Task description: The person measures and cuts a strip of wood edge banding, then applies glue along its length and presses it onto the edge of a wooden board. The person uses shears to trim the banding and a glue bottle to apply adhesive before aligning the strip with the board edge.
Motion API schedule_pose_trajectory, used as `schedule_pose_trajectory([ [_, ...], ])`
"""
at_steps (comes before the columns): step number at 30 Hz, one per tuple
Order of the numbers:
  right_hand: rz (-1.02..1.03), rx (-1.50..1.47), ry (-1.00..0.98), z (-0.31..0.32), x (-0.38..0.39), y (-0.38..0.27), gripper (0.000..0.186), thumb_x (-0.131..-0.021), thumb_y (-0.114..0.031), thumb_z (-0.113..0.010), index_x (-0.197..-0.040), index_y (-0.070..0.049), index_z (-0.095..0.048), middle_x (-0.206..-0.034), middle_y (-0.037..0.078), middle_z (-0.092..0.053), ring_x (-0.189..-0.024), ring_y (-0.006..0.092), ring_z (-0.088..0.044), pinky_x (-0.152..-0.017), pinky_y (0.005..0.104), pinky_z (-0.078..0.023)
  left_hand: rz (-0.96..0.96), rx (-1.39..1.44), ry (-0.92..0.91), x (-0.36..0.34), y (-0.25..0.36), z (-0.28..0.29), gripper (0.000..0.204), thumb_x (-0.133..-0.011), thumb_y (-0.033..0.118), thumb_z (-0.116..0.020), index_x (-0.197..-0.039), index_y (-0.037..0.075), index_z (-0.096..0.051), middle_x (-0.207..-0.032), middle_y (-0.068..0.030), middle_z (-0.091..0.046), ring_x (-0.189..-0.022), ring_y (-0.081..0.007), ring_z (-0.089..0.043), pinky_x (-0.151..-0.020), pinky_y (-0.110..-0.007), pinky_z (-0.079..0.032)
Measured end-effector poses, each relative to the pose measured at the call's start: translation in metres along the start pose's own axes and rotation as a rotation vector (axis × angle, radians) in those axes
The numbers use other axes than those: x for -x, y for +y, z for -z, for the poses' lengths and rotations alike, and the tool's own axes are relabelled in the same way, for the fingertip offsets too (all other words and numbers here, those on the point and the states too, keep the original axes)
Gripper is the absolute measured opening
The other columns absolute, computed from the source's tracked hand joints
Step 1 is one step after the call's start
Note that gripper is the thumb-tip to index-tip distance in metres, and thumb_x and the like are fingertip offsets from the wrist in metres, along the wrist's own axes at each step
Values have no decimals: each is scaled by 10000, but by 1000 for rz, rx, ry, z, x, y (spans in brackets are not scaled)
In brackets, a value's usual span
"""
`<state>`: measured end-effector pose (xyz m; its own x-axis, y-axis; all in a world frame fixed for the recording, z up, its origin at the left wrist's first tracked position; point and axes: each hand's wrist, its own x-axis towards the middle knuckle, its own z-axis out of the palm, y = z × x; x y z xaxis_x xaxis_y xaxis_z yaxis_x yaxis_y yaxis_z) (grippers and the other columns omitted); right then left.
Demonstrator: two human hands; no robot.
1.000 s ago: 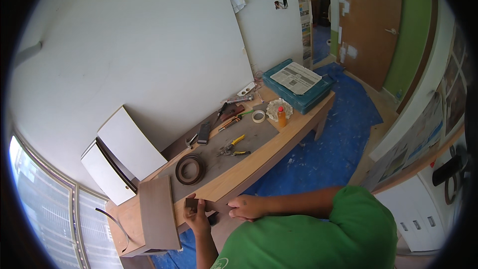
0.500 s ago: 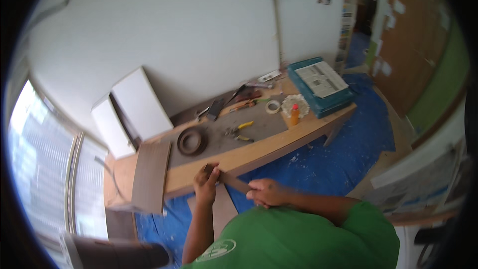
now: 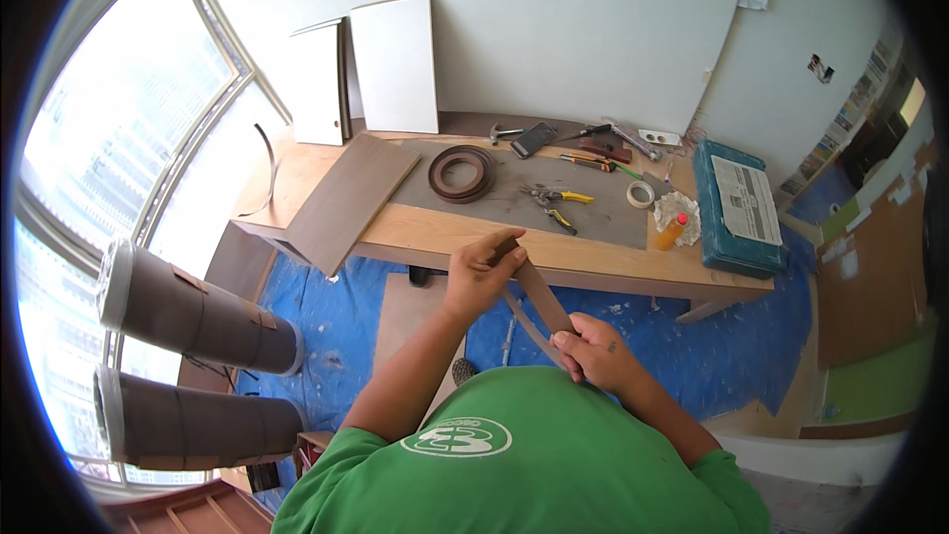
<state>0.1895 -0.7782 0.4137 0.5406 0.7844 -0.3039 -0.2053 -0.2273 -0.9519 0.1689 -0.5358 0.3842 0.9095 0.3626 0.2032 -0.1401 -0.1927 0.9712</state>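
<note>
A brown strip of edge banding [image 3: 542,299] stretches between my two hands in front of the bench's front edge. My left hand [image 3: 479,275] pinches its upper end. My right hand [image 3: 593,348] is closed around the strip lower down and to the right. A thinner length of the same strip curves back below, between the hands. Beyond them, on the bench [image 3: 474,227], lies a coil of brown edge banding [image 3: 462,174]. Pliers with yellow handles [image 3: 559,200] rest right of the coil.
A brown board [image 3: 348,193] overhangs the bench's front left. White panels [image 3: 397,64] lean on the wall. Tape [image 3: 641,196], an orange bottle [image 3: 671,230] and a teal case [image 3: 741,210] sit at right. Large brown rolls [image 3: 203,307] stand left over blue floor sheeting [image 3: 331,321].
The view has swung left, bringing the window and large rolls further into sight. Both hands still grip the strip, and its lower length now shows curving beneath them.
</note>
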Motion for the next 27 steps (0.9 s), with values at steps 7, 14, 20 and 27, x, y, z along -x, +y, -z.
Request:
schedule_pose_trajectory([
  [7,6,22,0,1,6,4,189,-1046,-187,-564,-954,-26,-604,-663,11,-561,-537,101,-515,-521,271,-428,38,-11,4,5,1,7,302,-1040,183,-668,-1248,-32,-708,-1004,-86,-758,-887,-125,-713,-800,-286,-589],
  [14,-30,84,-53,13,3,13,213,-1046,-203,-592,-960,-11,-628,-731,50,-638,-632,136,-604,-600,292,-487,232,301,-16,6,0,27,435,-1091,389,-568,-1158,-9,-731,-968,-73,-746,-835,-160,-725,-778,-320,-603],
  [20,90,3,-77,9,-4,18,221,-1053,-190,-595,-964,7,-640,-795,77,-675,-705,167,-662,-695,315,-553,389,1010,-161,43,7,13,360,-1051,327,-651,-1226,17,-703,-1068,-70,-745,-990,-178,-718,-895,-351,-585],
  [27,151,-78,-138,-23,-20,1,192,-1064,-137,-548,-1041,34,-633,-820,102,-678,-711,193,-683,-707,334,-596,123,228,-399,65,40,9,353,-984,150,-729,-1301,8,-667,-1139,-107,-733,-1050,-176,-694,-950,-374,-556],
])
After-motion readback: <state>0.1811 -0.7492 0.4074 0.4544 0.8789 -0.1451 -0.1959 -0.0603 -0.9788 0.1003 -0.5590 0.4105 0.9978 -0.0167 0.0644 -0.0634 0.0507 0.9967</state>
